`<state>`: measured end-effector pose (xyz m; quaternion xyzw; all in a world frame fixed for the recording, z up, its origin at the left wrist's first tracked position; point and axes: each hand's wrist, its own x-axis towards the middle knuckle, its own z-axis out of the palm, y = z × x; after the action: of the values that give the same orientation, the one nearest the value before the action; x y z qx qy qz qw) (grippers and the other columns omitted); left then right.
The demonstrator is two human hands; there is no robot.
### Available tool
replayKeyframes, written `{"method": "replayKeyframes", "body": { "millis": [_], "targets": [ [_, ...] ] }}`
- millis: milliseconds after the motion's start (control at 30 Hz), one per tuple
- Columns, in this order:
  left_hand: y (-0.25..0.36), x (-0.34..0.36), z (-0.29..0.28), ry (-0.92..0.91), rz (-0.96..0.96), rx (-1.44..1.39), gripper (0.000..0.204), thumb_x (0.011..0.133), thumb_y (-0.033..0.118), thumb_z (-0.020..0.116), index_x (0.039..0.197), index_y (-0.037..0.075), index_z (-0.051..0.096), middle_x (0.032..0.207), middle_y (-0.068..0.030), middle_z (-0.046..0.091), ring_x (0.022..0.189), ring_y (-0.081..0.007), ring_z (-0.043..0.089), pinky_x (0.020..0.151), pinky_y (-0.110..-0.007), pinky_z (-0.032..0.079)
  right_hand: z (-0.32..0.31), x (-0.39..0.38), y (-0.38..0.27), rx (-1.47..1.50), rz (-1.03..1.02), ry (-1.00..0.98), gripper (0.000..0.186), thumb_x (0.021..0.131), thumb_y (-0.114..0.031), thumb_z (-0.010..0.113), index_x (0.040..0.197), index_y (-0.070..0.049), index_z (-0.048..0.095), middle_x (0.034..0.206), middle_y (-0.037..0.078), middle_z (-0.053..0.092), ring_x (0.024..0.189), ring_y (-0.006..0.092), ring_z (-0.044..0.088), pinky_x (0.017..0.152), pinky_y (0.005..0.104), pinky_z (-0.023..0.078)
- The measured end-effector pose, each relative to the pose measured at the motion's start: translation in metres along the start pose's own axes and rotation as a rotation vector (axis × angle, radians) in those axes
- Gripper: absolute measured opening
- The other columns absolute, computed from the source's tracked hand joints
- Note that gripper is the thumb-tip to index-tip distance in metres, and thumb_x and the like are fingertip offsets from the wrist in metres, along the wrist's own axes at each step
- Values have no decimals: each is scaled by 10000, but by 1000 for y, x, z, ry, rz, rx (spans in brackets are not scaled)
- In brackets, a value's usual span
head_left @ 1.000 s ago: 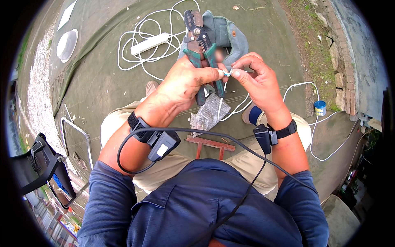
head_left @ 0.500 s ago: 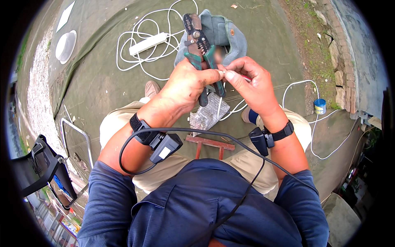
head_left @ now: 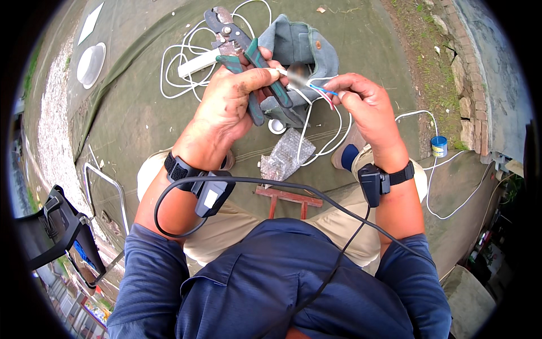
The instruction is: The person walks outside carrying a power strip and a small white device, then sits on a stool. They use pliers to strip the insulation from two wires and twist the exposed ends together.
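Observation:
My left hand (head_left: 226,99) is closed round the green handles of a pair of wire strippers (head_left: 230,38), whose dark, rusty jaws point up and away. The same hand's thumb and forefinger pinch a short white piece, perhaps part of a cable. My right hand (head_left: 370,107) pinches the thin blue and red wires (head_left: 323,90) that come out of the end of a white cable (head_left: 306,121). The cable loops down between my knees. Behind both hands lies a grey-blue cloth bag (head_left: 324,56), its opening towards me; a blurred patch hides part of it.
A white power strip (head_left: 197,63) with coiled cord lies far left of the bag. Bubble wrap (head_left: 288,151) and a white roll (head_left: 276,126) are nearer. A red wooden stool frame (head_left: 289,195) shows between my legs. At right stands a blue can (head_left: 438,146) by a stone edge.
My hands have moved apart, the left going left with the wire strippers, the right going right. The blue and red wires now show between them.

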<state>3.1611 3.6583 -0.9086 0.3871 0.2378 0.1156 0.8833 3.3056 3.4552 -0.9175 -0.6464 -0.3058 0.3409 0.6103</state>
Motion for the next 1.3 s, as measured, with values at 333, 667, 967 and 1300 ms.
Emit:
{"method": "replayKeyframes", "body": {
  "millis": [333,667,967,1300],
  "targets": [
    [-14,-4,11,-55,-58,45,335,818,13,705,1127,27,576,973,-85,663,911,-241,677,859,-373,514,23,6,19,-276,-110,-10,286,941,-242,661,1091,1,672,986,79,651,890,163,639,742,305,506],
    [0,-4,4,-37,-22,12,340,833,5,686,1150,29,565,987,-85,654,929,-245,672,875,-379,521,21,1,3,146,304,-196,396,1024,-341,541,1179,5,655,1036,61,670,789,134,667,599,244,503],
    [5,2,2,42,13,508,347,867,62,673,1189,6,558,983,-66,664,925,-195,649,817,-314,494,14,3,1,294,271,-69,397,1049,-339,502,1122,16,663,907,65,665,653,77,599,563,211,451],
    [-22,-12,-10,-174,357,1575,421,784,70,665,1187,3,560,1089,-224,615,1055,-421,592,885,-473,486,3,1,-2,253,142,-1,352,1054,-297,494,1129,5,659,902,47,669,653,59,562,568,197,429]
  ]
}}
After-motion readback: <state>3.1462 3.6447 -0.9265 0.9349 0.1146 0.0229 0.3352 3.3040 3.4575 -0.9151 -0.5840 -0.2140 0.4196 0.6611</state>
